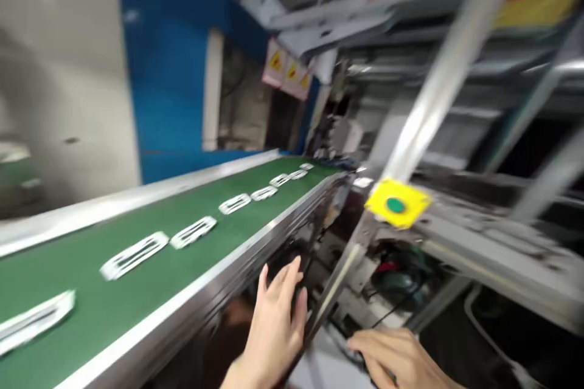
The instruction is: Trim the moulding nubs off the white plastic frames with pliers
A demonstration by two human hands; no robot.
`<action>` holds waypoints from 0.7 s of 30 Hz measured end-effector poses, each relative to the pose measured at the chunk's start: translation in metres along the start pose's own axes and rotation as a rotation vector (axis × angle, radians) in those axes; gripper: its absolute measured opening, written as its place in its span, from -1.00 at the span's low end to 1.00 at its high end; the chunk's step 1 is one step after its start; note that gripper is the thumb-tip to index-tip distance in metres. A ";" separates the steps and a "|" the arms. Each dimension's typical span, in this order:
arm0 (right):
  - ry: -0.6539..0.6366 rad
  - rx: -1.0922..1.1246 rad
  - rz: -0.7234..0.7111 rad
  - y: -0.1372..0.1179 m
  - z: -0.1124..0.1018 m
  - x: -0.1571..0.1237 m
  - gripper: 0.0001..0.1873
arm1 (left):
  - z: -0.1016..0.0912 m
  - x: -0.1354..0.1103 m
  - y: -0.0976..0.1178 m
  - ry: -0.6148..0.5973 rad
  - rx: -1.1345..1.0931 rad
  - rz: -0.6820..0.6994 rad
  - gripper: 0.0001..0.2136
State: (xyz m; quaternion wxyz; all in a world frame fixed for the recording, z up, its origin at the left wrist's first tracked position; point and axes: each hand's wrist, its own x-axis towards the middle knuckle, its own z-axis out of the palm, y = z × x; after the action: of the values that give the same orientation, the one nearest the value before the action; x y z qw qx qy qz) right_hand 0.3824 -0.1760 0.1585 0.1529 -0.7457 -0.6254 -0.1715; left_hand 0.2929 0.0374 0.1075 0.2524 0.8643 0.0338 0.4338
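Observation:
A green conveyor belt [118, 301] with metal side rails runs from near left to far middle. Several white frame-shaped parts [134, 254] lie in a row along it. My left hand [276, 322] is raised beside the belt's right rail, fingers stretched out and apart, holding nothing. My right hand [396, 357] is low at the bottom edge, back up, fingers curled down onto a dark thing I cannot make out. The picture is blurred by motion.
A slanted metal bar [438, 79] crosses the right side, with a yellow box bearing a green button [396, 205] on it. Machine parts and cables [396, 279] fill the space beneath. Blue wall panels [168, 67] and yellow warning signs [285, 73] stand behind.

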 end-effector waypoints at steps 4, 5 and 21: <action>-0.214 0.267 -0.103 -0.011 0.071 0.005 -0.61 | -0.080 -0.055 -0.024 0.223 0.045 -0.370 -0.78; -0.258 0.323 -0.119 -0.017 0.084 0.006 -0.61 | -0.101 -0.065 -0.026 0.297 0.072 -0.451 -0.81; -0.498 0.706 -0.077 -0.070 0.138 -0.003 -0.66 | -0.270 -0.083 -0.136 -0.179 0.619 -0.987 -0.62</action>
State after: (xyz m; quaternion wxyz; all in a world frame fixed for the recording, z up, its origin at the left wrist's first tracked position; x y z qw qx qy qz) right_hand 0.3223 -0.1053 0.0346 0.2364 -0.6425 -0.6909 0.2323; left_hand 0.0562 0.2424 0.1179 0.1624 0.8130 0.5356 0.1605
